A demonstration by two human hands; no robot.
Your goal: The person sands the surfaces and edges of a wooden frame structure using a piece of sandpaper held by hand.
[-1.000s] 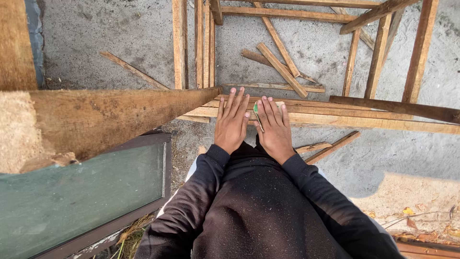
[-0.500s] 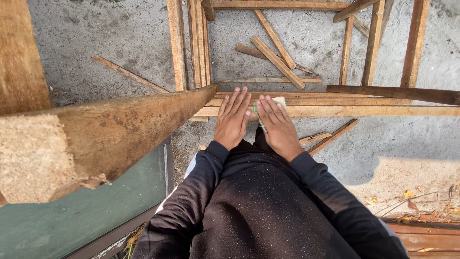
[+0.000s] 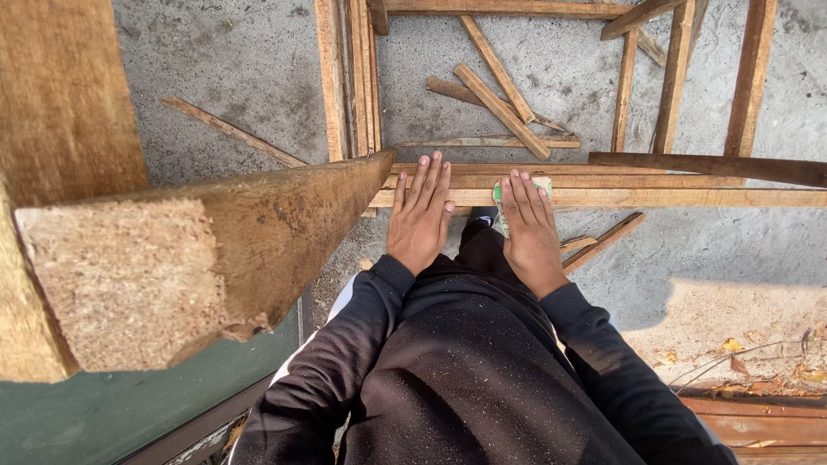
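Note:
Both my hands lie flat on a long wooden plank (image 3: pixel 655 196) that runs across the view. My left hand (image 3: pixel 420 217) has its fingers spread on the bare wood. My right hand (image 3: pixel 529 231) presses down on a green sheet of sandpaper (image 3: pixel 501 200), which peeks out from under the fingers. My dark sleeves and trousers fill the bottom of the view. A thick rough beam (image 3: pixel 198 258) juts in from the left and ends close to my left hand.
Several loose wooden slats (image 3: pixel 501 110) lie scattered on the grey concrete floor beyond the plank. Upright strips (image 3: pixel 349 77) and frame pieces (image 3: pixel 749 82) stand at the top. A green panel (image 3: pixel 95 413) is at bottom left, dry leaves (image 3: pixel 758 362) at right.
The view has tilted, so the thick beam looms larger at left. My hands have shifted slightly apart on the plank, and the green sandpaper now shows under the right fingers.

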